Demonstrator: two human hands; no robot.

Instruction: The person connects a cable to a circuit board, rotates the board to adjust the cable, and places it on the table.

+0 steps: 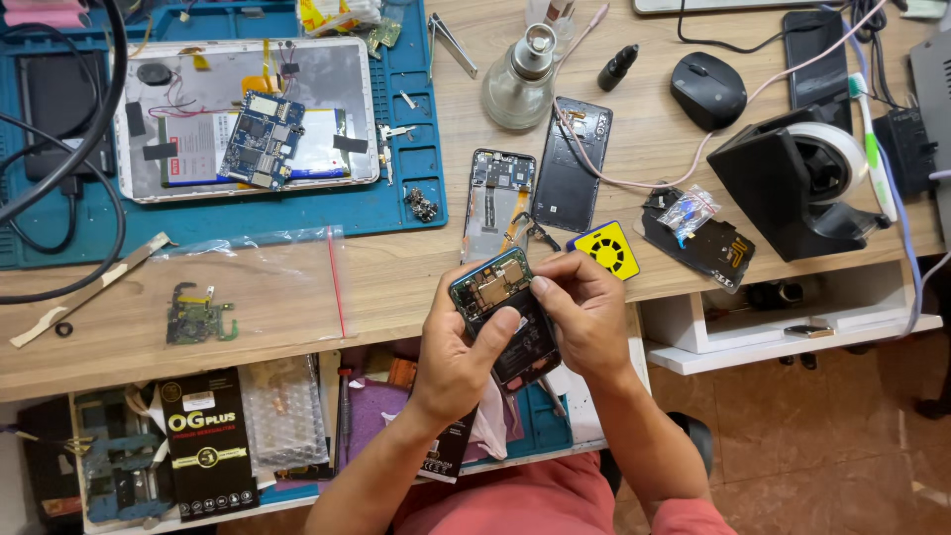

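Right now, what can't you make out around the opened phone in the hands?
Head view only:
- Lower half of the opened phone: covered by the left hand and right hand.
- Parts on its board: too small to identify.
- Open drawer: front cut off by the bottom edge.
- Second phone: crossed by cables.

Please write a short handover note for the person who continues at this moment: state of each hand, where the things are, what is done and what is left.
Left hand: holds the opened phone from below, thumb on its battery area.
Right hand: fingertips press at the phone's upper edge, near the exposed board.
On the desk: black back cover, a second stripped phone frame, yellow round-patterned pick, glass bottle, opened tablet on the blue mat, small circuit board by the plastic bag.
Done: back cover is off, insides exposed.
Left: phone not closed; parts lie loose on the desk.
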